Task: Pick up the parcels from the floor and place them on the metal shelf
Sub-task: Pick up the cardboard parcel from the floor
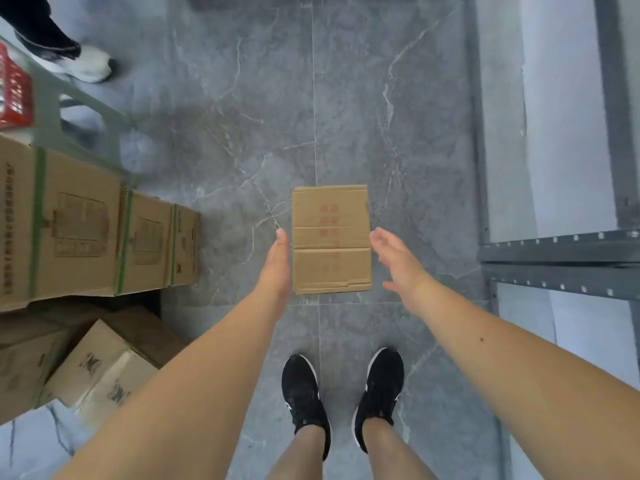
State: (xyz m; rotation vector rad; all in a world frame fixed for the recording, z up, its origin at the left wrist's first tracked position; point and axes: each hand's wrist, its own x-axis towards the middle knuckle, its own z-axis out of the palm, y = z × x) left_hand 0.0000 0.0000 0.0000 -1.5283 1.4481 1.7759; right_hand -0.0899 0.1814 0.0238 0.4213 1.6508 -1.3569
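Note:
A small brown cardboard parcel [331, 239] with faded red print lies flat on the grey tiled floor, just ahead of my feet. My left hand [277, 265] is stretched out beside its left edge, fingers straight, holding nothing. My right hand [398, 261] hovers at its right edge, palm turned inward and fingers apart, also empty. Neither hand visibly grips the parcel. The grey metal shelf [561, 261] stands at the right, its perforated beams and an upright in view.
Several large cartons [79, 230] with green straps are stacked at the left, with more tilted boxes [100, 368] below them. A red basket [14, 91] sits on a green stool at far left. Another person's shoe [81, 64] is at top left.

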